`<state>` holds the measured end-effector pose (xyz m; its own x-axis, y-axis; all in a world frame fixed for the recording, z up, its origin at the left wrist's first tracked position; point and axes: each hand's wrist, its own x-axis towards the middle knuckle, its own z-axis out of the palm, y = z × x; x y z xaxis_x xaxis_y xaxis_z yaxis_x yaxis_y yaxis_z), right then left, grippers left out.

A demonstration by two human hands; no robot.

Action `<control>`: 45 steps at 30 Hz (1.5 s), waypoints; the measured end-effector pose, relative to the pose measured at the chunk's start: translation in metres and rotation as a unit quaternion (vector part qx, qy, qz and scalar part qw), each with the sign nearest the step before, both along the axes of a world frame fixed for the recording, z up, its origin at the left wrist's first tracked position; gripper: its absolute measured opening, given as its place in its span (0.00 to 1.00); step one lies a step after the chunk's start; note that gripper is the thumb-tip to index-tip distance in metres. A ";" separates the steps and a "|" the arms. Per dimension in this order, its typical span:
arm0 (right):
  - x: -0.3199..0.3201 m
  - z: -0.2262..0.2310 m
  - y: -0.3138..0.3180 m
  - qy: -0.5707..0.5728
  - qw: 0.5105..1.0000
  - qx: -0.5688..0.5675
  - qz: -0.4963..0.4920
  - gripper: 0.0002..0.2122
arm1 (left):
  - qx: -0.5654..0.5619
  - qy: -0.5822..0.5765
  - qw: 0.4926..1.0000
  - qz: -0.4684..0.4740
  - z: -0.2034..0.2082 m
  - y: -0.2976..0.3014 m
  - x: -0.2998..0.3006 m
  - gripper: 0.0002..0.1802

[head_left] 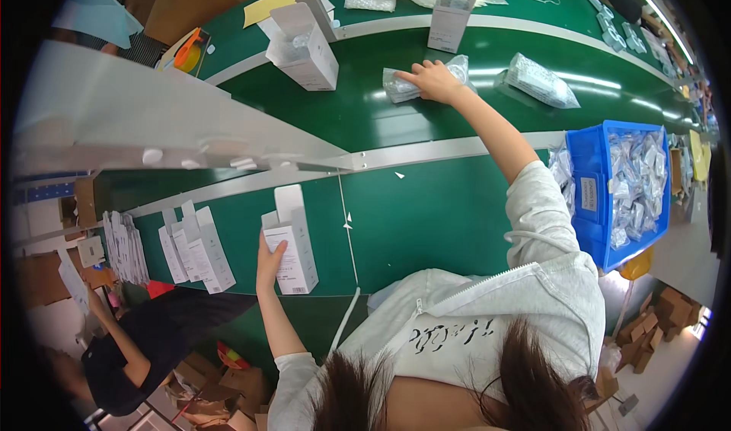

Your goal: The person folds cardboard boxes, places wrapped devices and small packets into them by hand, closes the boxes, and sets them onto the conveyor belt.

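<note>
My left hand point(270, 263) is wrapped round the lower side of an upright white carton point(298, 252), whose top flap stands up. My right arm stretches forward over the green conveyor belt point(365, 119). There my right hand point(434, 81) grips a bubble-wrapped packet point(401, 88), its fingers over the top. Another bubble-wrapped packet point(542, 81) lies on the belt to the right of that hand. Beyond my hands, an open white carton point(304, 62) with clear wrap inside stands on the belt, and a second carton point(448, 31) is farther back.
Several open white cartons point(199, 252) stand left on the green worktable point(426, 225), beside a stack of flat cartons point(126, 248). A blue bin point(590, 195) of bagged parts sits right. A metal rail point(426, 151) separates table and belt. A co-worker point(137, 347) holds a carton at lower left.
</note>
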<state>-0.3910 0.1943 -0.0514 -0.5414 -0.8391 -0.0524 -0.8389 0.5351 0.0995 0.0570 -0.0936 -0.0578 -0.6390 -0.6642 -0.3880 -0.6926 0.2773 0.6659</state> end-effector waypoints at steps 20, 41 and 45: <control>0.219 0.132 0.112 -0.354 0.229 -0.866 -0.267 0.23 | -0.021 0.299 0.876 -0.377 0.091 0.252 -0.122 0.46; 0.205 0.028 0.223 0.110 0.785 -0.440 -0.421 0.18 | -0.030 0.465 0.854 -0.230 -0.001 0.266 -0.150 0.42; 0.179 -0.049 0.294 0.182 0.822 -0.214 -0.495 0.18 | -0.019 0.440 0.842 -0.312 0.002 0.264 -0.145 0.44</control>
